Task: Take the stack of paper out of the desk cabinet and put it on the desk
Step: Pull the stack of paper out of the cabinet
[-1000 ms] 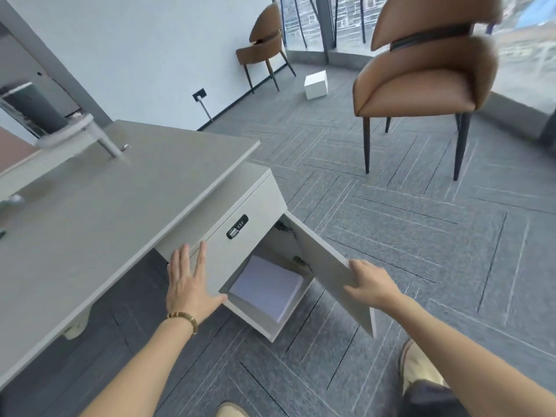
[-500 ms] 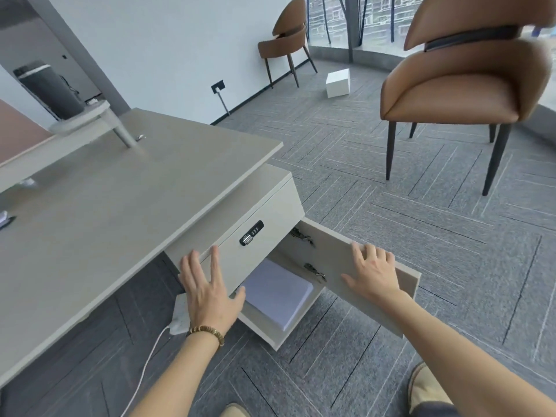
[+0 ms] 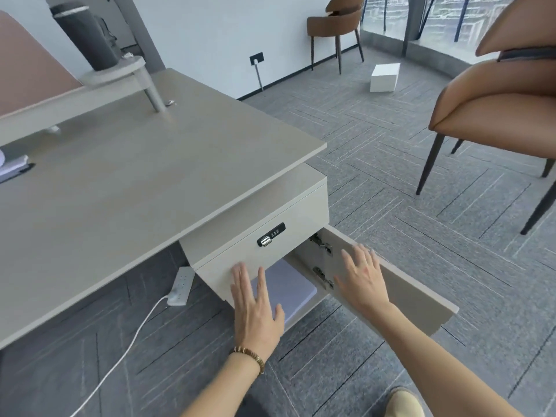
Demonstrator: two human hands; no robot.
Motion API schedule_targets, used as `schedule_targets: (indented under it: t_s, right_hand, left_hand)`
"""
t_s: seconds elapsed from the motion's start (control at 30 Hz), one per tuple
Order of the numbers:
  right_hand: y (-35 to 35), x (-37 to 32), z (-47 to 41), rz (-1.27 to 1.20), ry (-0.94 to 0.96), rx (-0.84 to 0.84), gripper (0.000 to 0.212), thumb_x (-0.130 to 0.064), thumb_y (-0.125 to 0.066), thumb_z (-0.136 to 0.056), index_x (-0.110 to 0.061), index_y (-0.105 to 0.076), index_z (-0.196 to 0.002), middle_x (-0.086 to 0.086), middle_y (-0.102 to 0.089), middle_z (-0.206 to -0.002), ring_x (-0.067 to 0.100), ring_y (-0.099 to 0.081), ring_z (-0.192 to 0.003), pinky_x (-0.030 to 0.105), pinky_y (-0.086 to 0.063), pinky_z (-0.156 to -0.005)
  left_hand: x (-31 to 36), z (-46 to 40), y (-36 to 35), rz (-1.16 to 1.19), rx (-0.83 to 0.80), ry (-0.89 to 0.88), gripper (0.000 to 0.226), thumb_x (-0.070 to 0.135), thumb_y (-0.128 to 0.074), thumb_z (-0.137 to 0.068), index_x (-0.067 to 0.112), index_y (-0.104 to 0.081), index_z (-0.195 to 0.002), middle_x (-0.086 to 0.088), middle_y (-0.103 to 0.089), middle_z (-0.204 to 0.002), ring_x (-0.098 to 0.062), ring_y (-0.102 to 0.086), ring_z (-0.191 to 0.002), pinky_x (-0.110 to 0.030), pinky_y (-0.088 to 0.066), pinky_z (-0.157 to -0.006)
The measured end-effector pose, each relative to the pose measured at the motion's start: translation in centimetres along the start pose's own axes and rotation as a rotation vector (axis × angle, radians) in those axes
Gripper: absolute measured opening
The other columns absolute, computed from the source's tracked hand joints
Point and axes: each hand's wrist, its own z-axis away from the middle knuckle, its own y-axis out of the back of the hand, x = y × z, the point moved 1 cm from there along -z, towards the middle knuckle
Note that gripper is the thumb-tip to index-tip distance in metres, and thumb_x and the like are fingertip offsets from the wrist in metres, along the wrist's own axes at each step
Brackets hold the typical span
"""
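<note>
A white stack of paper (image 3: 293, 285) lies flat on the floor of the open desk cabinet (image 3: 246, 245), partly hidden behind my left hand. The cabinet door (image 3: 400, 284) is swung wide open to the right. Fingers spread and holding nothing, my left hand (image 3: 255, 308) hovers in front of the cabinet's opening, just left of the paper. My right hand (image 3: 362, 278) is also open and empty, in front of the door's inner face near the hinges. The grey desk (image 3: 120, 191) top stretches to the left above the cabinet.
A white power strip (image 3: 180, 285) with its cable lies on the carpet under the desk. Brown chairs (image 3: 493, 115) stand at the right and far back. A white box (image 3: 385, 77) sits on the floor. A raised shelf with a dark cylinder (image 3: 87, 37) is on the desk's back.
The door has swung further open. My right hand has let go of its edge and moved inward. My left hand has shifted right, toward the opening.
</note>
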Motion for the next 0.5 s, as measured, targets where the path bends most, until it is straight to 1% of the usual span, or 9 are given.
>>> schedule_targets:
  t_s: [0.07,0.1,0.17,0.2,0.27,0.33,0.4,0.43,0.5]
  right_hand:
    - [-1.7,-1.5,-0.7,-0.075,0.108,0.036,0.045,-0.03,-0.063,-0.086,-0.004,-0.062,-0.122,0.019,-0.06,-0.128,0.039,-0.056,-0.122,0.049,-0.042,-0.108]
    - [-2.9,-2.0,-1.2,-0.1,0.139,0.027,0.038,-0.028,-0.062,-0.086,-0.005,-0.064,-0.116,0.016,-0.064,-0.121,0.037,-0.061,-0.113,0.046,-0.048,-0.101]
    - [-5.8,-2.2,-2.3,-0.112,0.144,-0.033,0.037,-0.033,-0.058,-0.088,-0.008,-0.063,-0.115,0.011,-0.066,-0.112,0.033,-0.064,-0.102,0.041,-0.052,-0.087]
    - [-7.6,-2.2,-2.9,-0.118,0.131,-0.064,0.038,-0.035,-0.058,-0.089,-0.008,-0.062,-0.116,0.01,-0.065,-0.109,0.032,-0.064,-0.098,0.04,-0.052,-0.082]
    - [-11.1,-2.1,-3.9,-0.133,0.121,-0.142,0.042,-0.036,-0.062,-0.089,-0.005,-0.061,-0.118,0.014,-0.065,-0.111,0.036,-0.065,-0.094,0.041,-0.053,-0.074]
    - [-14.4,-2.3,-4.7,-0.153,0.099,-0.204,0.047,-0.035,-0.063,-0.09,-0.004,-0.058,-0.125,0.017,-0.061,-0.126,0.039,-0.064,-0.102,0.043,-0.054,-0.075]
    - [-17.4,-2.3,-5.6,-0.162,0.083,-0.26,0.053,-0.038,-0.058,-0.093,-0.006,-0.052,-0.135,0.015,-0.054,-0.137,0.038,-0.058,-0.117,0.045,-0.053,-0.089]
    - [-19.1,-2.2,-6.0,-0.169,0.079,-0.29,0.054,-0.038,-0.057,-0.094,-0.007,-0.05,-0.138,0.015,-0.053,-0.139,0.037,-0.054,-0.124,0.046,-0.05,-0.096]
    - [-22.4,-2.0,-6.9,-0.188,0.06,-0.358,0.056,-0.039,-0.054,-0.095,-0.008,-0.047,-0.142,0.014,-0.049,-0.142,0.035,-0.047,-0.132,0.045,-0.044,-0.105]
  left_hand:
    - [-0.4,-0.1,-2.9,0.069,-0.062,0.015,0.079,0.033,-0.056,-0.091,0.01,-0.015,-0.155,-0.014,0.004,-0.165,-0.028,0.011,-0.152,-0.045,-0.014,-0.124]
    - [-0.8,-0.5,-4.6,0.093,-0.081,0.024,0.076,0.033,-0.054,-0.093,0.008,-0.017,-0.155,-0.012,-0.003,-0.165,-0.027,0.006,-0.153,-0.041,-0.015,-0.124]
    - [-1.3,-1.4,-8.2,0.135,-0.122,0.063,0.072,0.033,-0.054,-0.094,0.006,-0.021,-0.152,-0.012,-0.018,-0.162,-0.025,-0.009,-0.152,-0.035,-0.016,-0.124]
    - [-1.5,-1.8,-9.8,0.15,-0.134,0.074,0.07,0.032,-0.056,-0.093,0.006,-0.025,-0.15,-0.012,-0.026,-0.159,-0.026,-0.017,-0.15,-0.035,-0.02,-0.123]
    - [-2.2,-2.6,-13.1,0.143,-0.173,0.092,0.068,0.031,-0.056,-0.092,0.004,-0.029,-0.148,-0.012,-0.033,-0.154,-0.026,-0.026,-0.145,-0.035,-0.025,-0.121]
    - [-3.1,-3.3,-16.6,0.139,-0.223,0.128,0.069,0.034,-0.053,-0.094,0.005,-0.026,-0.15,-0.011,-0.032,-0.153,-0.024,-0.026,-0.144,-0.033,-0.025,-0.121]
    - [-4.0,-4.0,-20.0,0.154,-0.237,0.184,0.07,0.036,-0.052,-0.094,0.007,-0.023,-0.151,-0.009,-0.032,-0.153,-0.022,-0.026,-0.143,-0.029,-0.028,-0.118]
    - [-4.4,-4.3,-21.6,0.172,-0.251,0.227,0.071,0.037,-0.052,-0.095,0.009,-0.022,-0.152,-0.007,-0.032,-0.154,-0.021,-0.028,-0.143,-0.028,-0.031,-0.115]
    - [-5.2,-4.6,-24.9,0.199,-0.288,0.305,0.072,0.037,-0.051,-0.095,0.01,-0.019,-0.153,-0.007,-0.031,-0.154,-0.021,-0.03,-0.142,-0.03,-0.039,-0.11]
